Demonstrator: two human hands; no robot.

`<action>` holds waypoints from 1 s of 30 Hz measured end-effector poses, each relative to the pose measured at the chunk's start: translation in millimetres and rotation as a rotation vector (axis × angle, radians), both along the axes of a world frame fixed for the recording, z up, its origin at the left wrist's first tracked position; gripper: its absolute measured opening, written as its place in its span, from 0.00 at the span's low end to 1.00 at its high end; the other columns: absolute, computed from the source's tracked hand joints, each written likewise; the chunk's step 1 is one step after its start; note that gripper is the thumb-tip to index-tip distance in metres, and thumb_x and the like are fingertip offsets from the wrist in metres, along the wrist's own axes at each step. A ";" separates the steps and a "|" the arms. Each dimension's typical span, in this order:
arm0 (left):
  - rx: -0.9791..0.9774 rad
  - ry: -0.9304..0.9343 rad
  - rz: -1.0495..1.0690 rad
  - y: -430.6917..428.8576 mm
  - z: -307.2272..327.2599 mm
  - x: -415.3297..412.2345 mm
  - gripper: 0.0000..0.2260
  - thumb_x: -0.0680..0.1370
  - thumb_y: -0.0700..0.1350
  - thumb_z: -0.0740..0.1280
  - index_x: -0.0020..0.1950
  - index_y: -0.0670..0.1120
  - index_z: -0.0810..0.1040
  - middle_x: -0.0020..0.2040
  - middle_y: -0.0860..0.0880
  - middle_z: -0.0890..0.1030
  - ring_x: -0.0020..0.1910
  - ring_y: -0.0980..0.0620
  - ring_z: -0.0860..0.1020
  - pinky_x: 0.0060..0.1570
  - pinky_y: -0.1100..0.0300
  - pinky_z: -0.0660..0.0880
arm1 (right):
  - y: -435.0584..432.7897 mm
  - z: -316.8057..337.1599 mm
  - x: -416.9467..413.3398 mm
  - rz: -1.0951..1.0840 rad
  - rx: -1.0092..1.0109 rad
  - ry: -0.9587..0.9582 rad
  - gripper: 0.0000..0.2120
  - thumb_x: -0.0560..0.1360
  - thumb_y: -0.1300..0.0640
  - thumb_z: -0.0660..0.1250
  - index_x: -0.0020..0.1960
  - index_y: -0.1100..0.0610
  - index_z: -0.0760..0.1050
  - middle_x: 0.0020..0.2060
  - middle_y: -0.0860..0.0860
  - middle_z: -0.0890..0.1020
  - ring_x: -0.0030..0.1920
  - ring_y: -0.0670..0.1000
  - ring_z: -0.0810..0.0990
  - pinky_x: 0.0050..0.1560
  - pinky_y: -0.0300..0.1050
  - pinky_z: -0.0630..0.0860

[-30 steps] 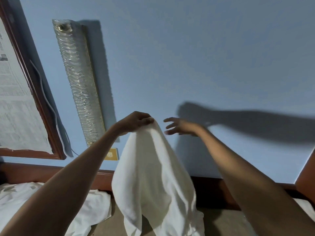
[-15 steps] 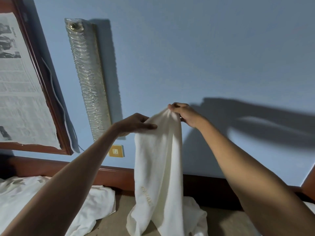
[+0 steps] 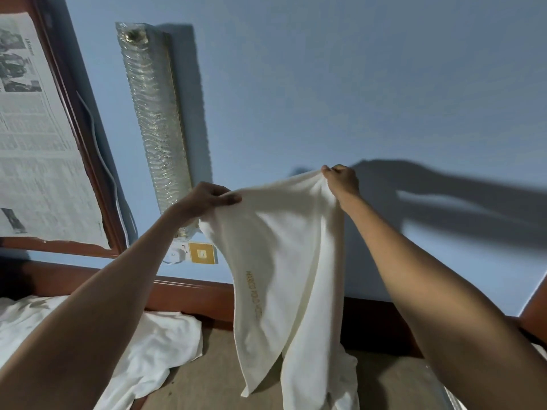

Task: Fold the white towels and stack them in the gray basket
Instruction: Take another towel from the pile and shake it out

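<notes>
I see the towel (image 3: 284, 261) as soft, matt white cloth with gold stitched lettering. The wall lamp (image 3: 157, 128) is wrapped in crinkled, glossy clear plastic. The frame (image 3: 114, 232) is polished reddish wood around matt printed newspaper (image 3: 32, 149). The wall (image 3: 355, 84) is smooth, matt blue paint; the switch plate (image 3: 202, 253) looks shiny gold.

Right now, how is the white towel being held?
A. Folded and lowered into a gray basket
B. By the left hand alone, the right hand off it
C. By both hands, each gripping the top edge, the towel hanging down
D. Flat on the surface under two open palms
C: the left hand and the right hand each pinch the top edge of the white towel, which hangs spread between them.
</notes>
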State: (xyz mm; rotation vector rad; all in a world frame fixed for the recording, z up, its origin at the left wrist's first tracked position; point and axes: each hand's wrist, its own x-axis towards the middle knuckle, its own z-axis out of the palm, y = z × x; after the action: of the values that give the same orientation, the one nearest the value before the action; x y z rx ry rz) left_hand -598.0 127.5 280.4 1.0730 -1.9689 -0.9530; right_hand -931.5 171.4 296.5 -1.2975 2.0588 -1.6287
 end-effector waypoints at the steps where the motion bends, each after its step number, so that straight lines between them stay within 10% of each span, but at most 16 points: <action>1: 0.020 0.028 0.009 1.0 1.3 1.2 0.23 0.69 0.62 0.78 0.49 0.42 0.87 0.39 0.43 0.79 0.37 0.48 0.74 0.37 0.55 0.68 | -0.4 -1.1 2.6 0.031 0.024 0.043 0.16 0.79 0.51 0.68 0.35 0.56 0.72 0.35 0.53 0.78 0.45 0.56 0.77 0.43 0.43 0.67; 3: 0.048 0.076 0.000 5.6 8.6 -2.1 0.19 0.72 0.57 0.78 0.50 0.42 0.86 0.39 0.43 0.79 0.37 0.48 0.75 0.33 0.59 0.70 | 0.8 -1.2 12.8 0.196 0.096 0.111 0.05 0.76 0.54 0.72 0.49 0.54 0.80 0.48 0.54 0.83 0.51 0.53 0.80 0.49 0.42 0.72; 6: 0.010 0.095 -0.069 14.9 27.5 -19.3 0.12 0.75 0.50 0.77 0.49 0.41 0.86 0.39 0.44 0.81 0.39 0.47 0.78 0.33 0.60 0.74 | 5.8 -0.3 36.9 0.597 0.321 0.179 0.28 0.72 0.53 0.79 0.69 0.52 0.74 0.61 0.53 0.81 0.60 0.50 0.80 0.59 0.43 0.74; 11: -0.050 -0.084 -0.161 25.1 51.0 -38.8 0.09 0.75 0.50 0.77 0.49 0.45 0.87 0.42 0.47 0.86 0.39 0.52 0.83 0.37 0.59 0.78 | 19.2 -4.7 66.5 1.018 0.466 0.016 0.17 0.79 0.47 0.70 0.65 0.52 0.80 0.60 0.47 0.84 0.62 0.46 0.81 0.64 0.45 0.77; 22: -0.068 -0.148 -0.116 7.8 50.0 -14.6 0.07 0.78 0.47 0.74 0.49 0.43 0.86 0.38 0.47 0.79 0.37 0.55 0.76 0.40 0.62 0.76 | 19.6 8.4 33.9 0.777 0.217 -0.129 0.14 0.79 0.44 0.70 0.42 0.53 0.77 0.37 0.47 0.81 0.38 0.47 0.79 0.40 0.39 0.74; 30: 0.077 0.111 -0.252 7.2 68.6 -27.1 0.06 0.81 0.37 0.69 0.57 0.44 0.80 0.47 0.40 0.77 0.38 0.49 0.77 0.43 0.58 0.80 | 19.3 26.1 22.5 0.636 0.110 -0.120 0.21 0.77 0.41 0.70 0.50 0.60 0.82 0.45 0.51 0.86 0.45 0.51 0.85 0.50 0.46 0.77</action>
State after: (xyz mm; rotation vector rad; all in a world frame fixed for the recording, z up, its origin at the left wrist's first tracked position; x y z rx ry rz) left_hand -625.1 134.7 348.9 0.8059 -2.0207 -1.2047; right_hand -909.1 190.7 322.6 -1.5550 1.4262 -1.2461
